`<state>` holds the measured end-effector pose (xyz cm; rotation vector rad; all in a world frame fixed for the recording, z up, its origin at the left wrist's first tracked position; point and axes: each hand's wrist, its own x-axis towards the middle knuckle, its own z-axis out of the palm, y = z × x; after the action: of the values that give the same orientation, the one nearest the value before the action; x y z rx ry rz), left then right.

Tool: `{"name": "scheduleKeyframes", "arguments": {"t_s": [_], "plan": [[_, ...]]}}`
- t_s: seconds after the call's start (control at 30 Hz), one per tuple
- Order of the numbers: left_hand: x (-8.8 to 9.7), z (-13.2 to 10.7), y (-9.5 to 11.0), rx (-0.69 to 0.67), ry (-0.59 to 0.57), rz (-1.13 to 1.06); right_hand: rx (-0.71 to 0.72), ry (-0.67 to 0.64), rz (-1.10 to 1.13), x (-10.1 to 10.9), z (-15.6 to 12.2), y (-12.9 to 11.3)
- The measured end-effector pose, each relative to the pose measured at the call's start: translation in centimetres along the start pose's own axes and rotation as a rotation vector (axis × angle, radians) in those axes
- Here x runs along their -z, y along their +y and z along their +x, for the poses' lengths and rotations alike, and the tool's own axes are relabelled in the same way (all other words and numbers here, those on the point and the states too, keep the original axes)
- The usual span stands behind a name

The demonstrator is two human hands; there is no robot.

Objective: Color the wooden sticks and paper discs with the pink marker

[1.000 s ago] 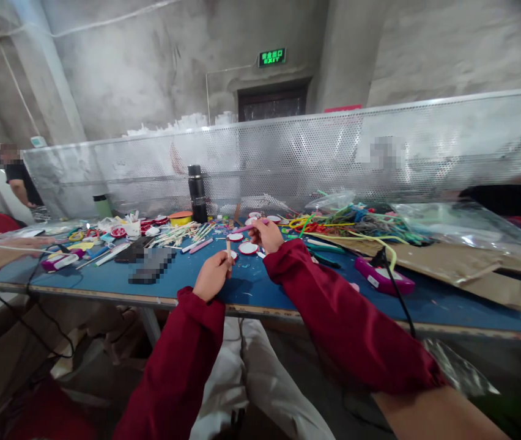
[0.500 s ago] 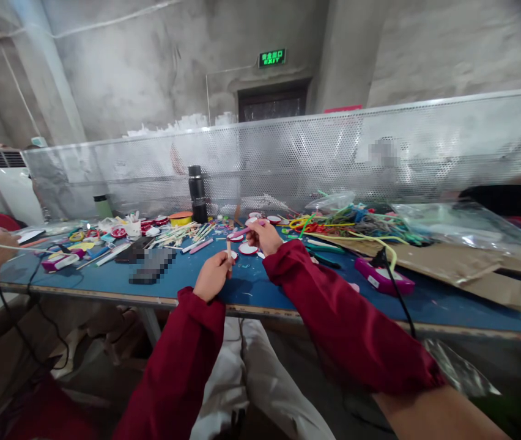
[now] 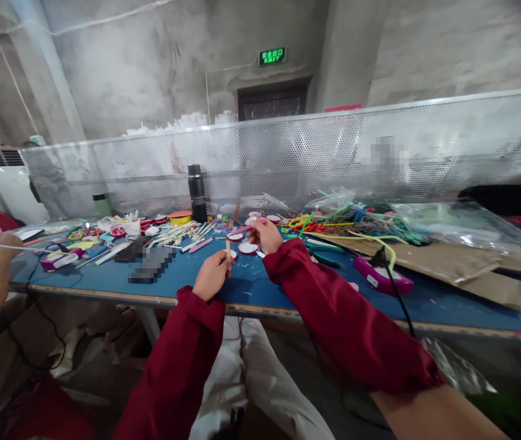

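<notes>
My left hand (image 3: 213, 274) is closed, pinching a short peach-coloured stick (image 3: 228, 245) that points up, just above the front part of the blue table. To its right and a little farther off, my right hand (image 3: 267, 238) grips a slim pink-purple stick-like tool (image 3: 243, 230), whose end points left. Its exact kind is too small to make out. Below and beside the hands lie round white discs with red rims (image 3: 247, 247). A pink stick (image 3: 200, 245) rests on the table to the left of my hands.
Left of my hands are a dark phone-like slab (image 3: 150, 266) and a pile of pale sticks (image 3: 182, 233). A black bottle (image 3: 197, 194) stands behind. To the right are coloured fuzzy wires (image 3: 370, 223), a purple box (image 3: 383, 279) and cardboard (image 3: 453, 260). Another person's hand (image 3: 1, 247) is at far left.
The pink-purple tool in my right hand has shifted slightly in angle. My left hand stays almost still with its stick. At far left, the other person's hand has moved a little.
</notes>
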<state>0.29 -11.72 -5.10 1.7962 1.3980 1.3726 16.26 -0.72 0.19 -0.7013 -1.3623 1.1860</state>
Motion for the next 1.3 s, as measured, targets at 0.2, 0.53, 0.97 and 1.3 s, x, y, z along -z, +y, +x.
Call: {"name": "scheduleKeyframes", "arguments": {"t_s": [0.2, 0.53, 0.97, 1.3], "plan": [[0.01, 0.01, -0.02, -0.007, -0.004, -0.007, -0.007, 0.004, 0.039, -0.07, -0.17, -0.18], [0.04, 0.02, 0.04, 0.003, 0.001, 0.015, 0.011, 0.003, 0.044, -0.16, -0.33, -0.21], [0.06, 0.07, 0.02, 0.004, -0.004, 0.009, 0.019, -0.039, 0.024, -0.12, -0.27, -0.18], [0.04, -0.01, 0.09, 0.007, -0.005, 0.015, 0.036, -0.042, 0.035, -0.07, -0.47, -0.32]]}}
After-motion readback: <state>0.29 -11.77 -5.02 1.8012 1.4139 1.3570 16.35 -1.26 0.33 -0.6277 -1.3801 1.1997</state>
